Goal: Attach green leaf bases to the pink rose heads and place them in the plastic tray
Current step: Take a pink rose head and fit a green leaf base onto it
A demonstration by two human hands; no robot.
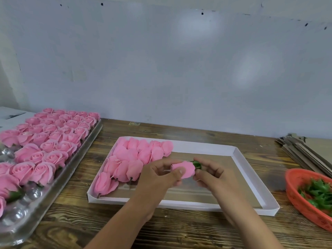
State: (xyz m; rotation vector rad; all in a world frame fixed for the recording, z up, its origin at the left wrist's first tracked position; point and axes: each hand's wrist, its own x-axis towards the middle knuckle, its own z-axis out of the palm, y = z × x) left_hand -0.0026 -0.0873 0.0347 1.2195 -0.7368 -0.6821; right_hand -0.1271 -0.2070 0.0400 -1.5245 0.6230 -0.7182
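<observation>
My left hand (161, 174) grips a pink rose head (186, 168) lying sideways above the white box tray (255, 178). My right hand (213, 174) pinches the green leaf base (197, 164) at the rose's right end, and the base touches the rose. Several pink roses (133, 159) lie in rows in the left part of the white tray. A clear plastic tray (53, 187) at the left holds several upright pink roses (45, 139), with bare moulded cups at its near end.
An orange mesh basket (294, 187) with several green leaf bases (318, 194) sits at the right edge. Flat cardboard pieces (303, 150) lie stacked behind it. The wooden table (179, 229) meets a pale wall at the back.
</observation>
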